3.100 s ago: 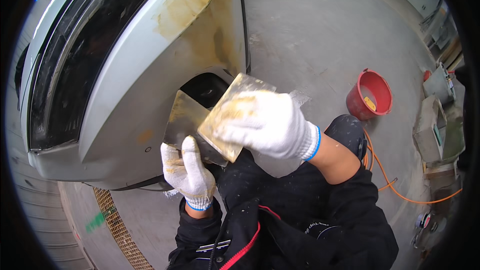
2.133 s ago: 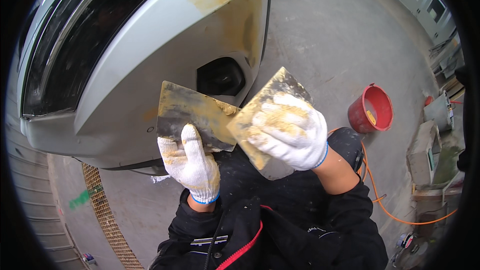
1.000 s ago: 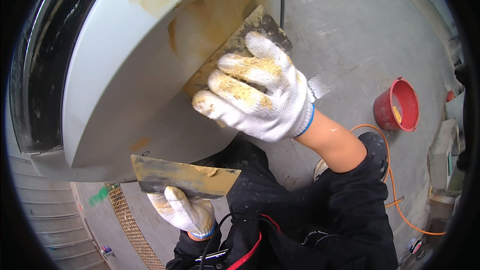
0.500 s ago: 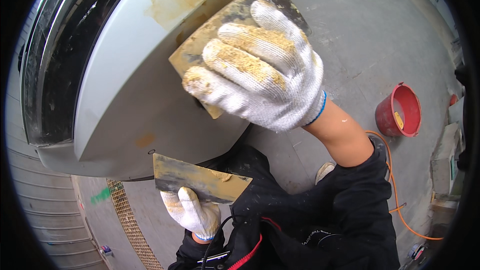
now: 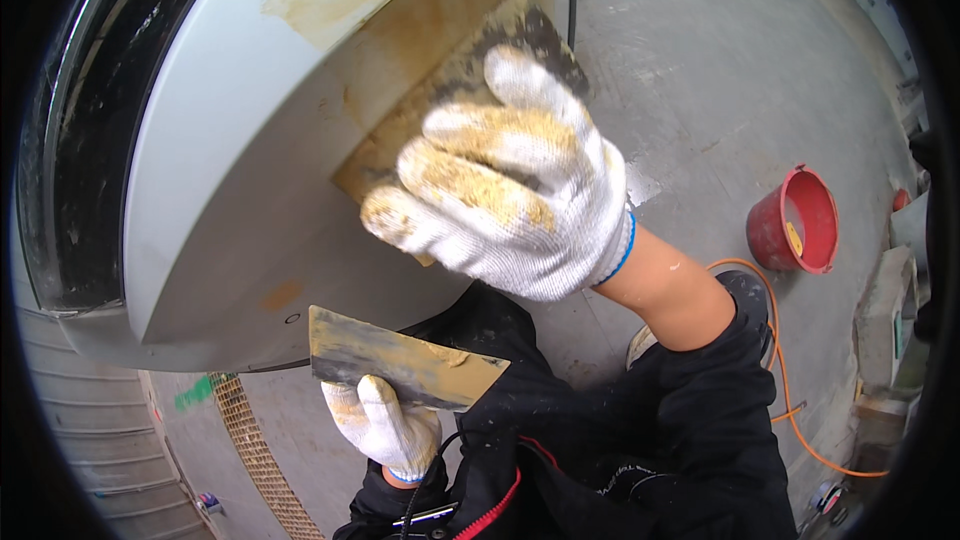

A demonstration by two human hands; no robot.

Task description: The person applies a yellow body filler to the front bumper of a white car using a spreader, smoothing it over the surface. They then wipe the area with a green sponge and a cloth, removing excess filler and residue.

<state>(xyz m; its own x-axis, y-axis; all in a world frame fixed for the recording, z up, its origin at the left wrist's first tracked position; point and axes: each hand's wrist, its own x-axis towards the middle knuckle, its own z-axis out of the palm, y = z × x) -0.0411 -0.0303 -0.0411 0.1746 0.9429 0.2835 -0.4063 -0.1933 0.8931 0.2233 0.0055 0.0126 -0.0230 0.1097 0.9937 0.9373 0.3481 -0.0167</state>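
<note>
My right hand (image 5: 520, 180), in a white knit glove caked with yellowish filler, is closed on a wide flat filler spreader (image 5: 545, 50). The spreader's long edge lies against, or very close to, the side of a pale grey car body panel (image 5: 270, 180). Yellow-brown filler (image 5: 430, 50) is smeared along the upper part of that panel. Lower down, my left hand (image 5: 385, 430), gloved too, grips a second flat spreader (image 5: 400, 355) by its lower edge. A small lump of filler (image 5: 447, 355) sits on this one's upper face.
A red bucket (image 5: 795, 225) with a yellow piece inside stands on the grey floor at the right. An orange hose (image 5: 785, 380) curves along the floor below it. A floor grating (image 5: 250, 450) runs at the lower left. Concrete blocks (image 5: 885, 310) line the right edge.
My right hand has moved slightly down and left with its spreader, baring more of the filler-smeared panel above. My left hand and its spreader have hardly moved.
</note>
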